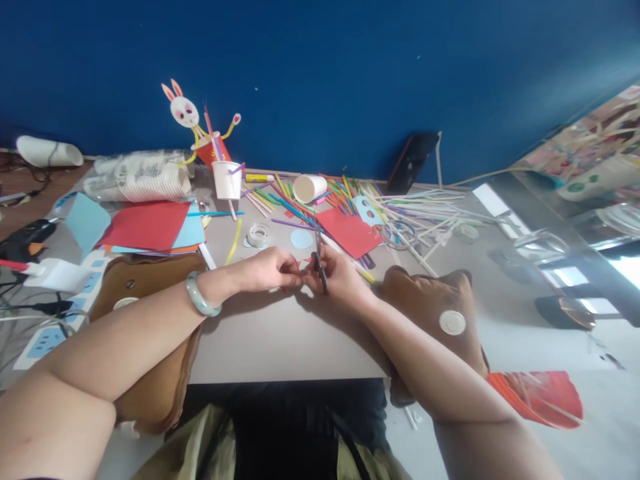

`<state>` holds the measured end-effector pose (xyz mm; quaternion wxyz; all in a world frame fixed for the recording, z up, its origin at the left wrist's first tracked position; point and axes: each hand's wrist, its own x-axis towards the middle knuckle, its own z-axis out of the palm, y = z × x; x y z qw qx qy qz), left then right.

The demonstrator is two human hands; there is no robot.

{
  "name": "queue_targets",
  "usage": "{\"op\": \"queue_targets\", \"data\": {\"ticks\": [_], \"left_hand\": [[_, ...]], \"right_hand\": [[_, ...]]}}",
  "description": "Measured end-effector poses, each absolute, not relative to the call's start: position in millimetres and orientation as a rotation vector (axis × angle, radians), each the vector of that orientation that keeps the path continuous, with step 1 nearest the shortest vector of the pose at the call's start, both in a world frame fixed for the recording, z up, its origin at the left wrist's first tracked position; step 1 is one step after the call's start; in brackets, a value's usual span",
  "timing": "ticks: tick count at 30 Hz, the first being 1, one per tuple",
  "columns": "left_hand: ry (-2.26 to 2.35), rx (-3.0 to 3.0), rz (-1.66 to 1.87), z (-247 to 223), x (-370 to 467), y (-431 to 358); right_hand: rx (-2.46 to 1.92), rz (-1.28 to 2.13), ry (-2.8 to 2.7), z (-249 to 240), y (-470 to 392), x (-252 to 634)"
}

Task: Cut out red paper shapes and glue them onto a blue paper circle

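My right hand (341, 275) is closed around dark-handled scissors (318, 243), whose blades point away from me toward the wall. Fingertips of my left hand (273, 269), which wears a pale bangle at the wrist, are pinched together close beside the scissors. Small red and white bits show at those fingers, but what they grip is mostly hidden. Just beyond my hands lie a light blue paper disc (302, 239), a roll of clear tape (259, 235) and a red paper sheet (350, 232).
Behind are a white paper cup (227, 180) with pipe cleaners, a rabbit figure (184, 112), a tipped cup (309, 189) and many coloured pipe cleaners (293, 203). Brown cushions (425, 300) flank my arms. A power strip (47, 337) lies left; a phone (413, 160) leans on the wall.
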<state>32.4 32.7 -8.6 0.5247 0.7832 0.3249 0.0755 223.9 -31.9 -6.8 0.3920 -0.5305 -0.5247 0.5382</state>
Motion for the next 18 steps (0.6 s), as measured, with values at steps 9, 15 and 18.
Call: {"op": "queue_targets", "data": {"ticks": [9,15,18], "left_hand": [[0.880,1.550,0.566,3,38,26],[0.960,1.320,0.867,3,37,31],[0.976,1.271,0.925,4,37,33]], "right_hand": [[-1.367,1.227,-1.378,0,-29,234],[-1.578,0.935,-1.734,-4,-26,243],[-1.626,0.855,-1.804,-6,-25,243]]}}
